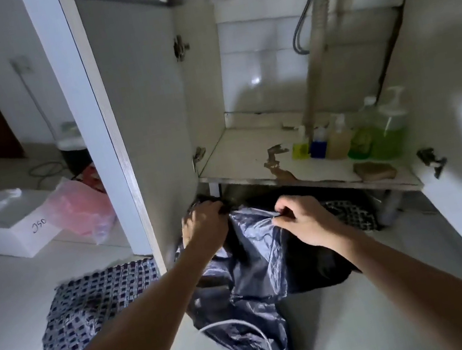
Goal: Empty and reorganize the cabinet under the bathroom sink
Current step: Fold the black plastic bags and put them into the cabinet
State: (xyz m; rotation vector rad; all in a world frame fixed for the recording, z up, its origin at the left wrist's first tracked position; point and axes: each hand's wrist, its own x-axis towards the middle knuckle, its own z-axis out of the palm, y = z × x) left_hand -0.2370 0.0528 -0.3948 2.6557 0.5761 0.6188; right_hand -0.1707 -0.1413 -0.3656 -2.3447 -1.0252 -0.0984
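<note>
Bare shelf [238, 155] left of 5 bottles [350, 138]; pipe [317, 67] behind them.

The plastic bag [249, 267] on the floor was dark navy with a pale sheen on its creases. The mat [93, 310] at the left had a navy-and-white check. On the white cabinet shelf [238, 155], toward its right edge, the bottles ran yellow [300, 148], blue [319, 147], amber [338, 145] and green [388, 137]. The box [7, 228] at the far left was white, and the bag [81, 210] beside it was pink.
</note>
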